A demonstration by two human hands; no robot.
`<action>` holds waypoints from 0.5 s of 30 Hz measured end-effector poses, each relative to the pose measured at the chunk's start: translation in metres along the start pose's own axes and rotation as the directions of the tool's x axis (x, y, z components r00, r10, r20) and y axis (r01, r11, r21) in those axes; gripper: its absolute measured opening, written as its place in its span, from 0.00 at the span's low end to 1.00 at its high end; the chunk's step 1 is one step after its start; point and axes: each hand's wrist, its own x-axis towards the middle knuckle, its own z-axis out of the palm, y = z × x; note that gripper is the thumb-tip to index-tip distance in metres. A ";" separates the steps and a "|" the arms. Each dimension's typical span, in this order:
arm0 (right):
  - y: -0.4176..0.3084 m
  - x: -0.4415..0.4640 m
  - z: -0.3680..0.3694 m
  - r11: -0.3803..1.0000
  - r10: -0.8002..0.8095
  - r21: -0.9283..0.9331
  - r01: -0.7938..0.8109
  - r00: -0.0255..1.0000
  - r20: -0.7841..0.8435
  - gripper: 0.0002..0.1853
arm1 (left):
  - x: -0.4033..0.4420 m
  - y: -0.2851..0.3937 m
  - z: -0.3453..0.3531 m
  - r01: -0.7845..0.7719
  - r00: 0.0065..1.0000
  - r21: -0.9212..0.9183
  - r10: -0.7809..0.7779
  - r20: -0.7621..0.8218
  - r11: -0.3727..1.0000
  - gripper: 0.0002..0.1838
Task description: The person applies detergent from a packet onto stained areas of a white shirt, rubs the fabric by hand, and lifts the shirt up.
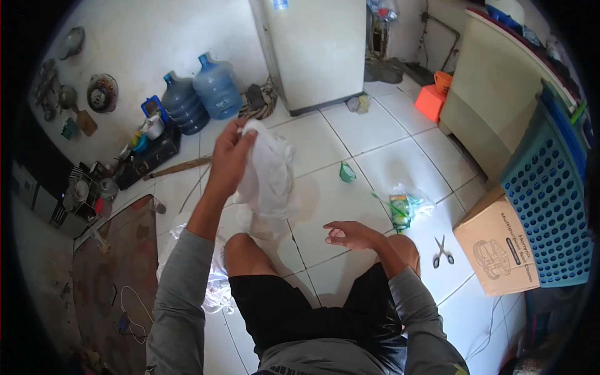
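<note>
My left hand [232, 153] is raised in front of me, thumb and fingers pinched on the upper edge of a crumpled white plastic bag [265, 172]. The bag hangs loosely over the tiled floor. My right hand [353, 235] is held above the floor between my knees, holding nothing, with its fingers partly bent and apart. More crumpled white plastic [215, 275] lies beside my left leg. Past my right knee is a clear plastic packet with green and yellow contents [401, 209]. A small green piece of plastic [347, 172] lies farther out.
Open scissors [443, 252] lie on the right, near a cardboard box [500, 247] and a blue perforated basket [553, 212]. Two water jugs [215, 87] stand by the wall, left of a refrigerator [315, 50]. A brown mat [119, 281] covers the left floor.
</note>
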 end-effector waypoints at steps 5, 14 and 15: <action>-0.075 0.014 -0.012 0.941 -0.282 -0.018 0.339 0.753 -0.595 0.45 | 0.035 0.107 -0.006 -0.064 0.998 -0.157 0.059 -0.035 0.986 0.10; -0.163 0.008 -0.117 0.859 -0.400 -0.140 0.492 0.476 -0.783 0.22 | 0.059 0.150 -0.028 -0.002 1.000 -0.259 0.000 -0.009 0.966 0.05; -0.166 0.011 -0.128 0.828 -0.486 -0.265 0.494 0.397 -0.779 0.18 | 0.060 0.150 -0.032 -0.017 1.000 -0.267 0.013 -0.020 0.964 0.05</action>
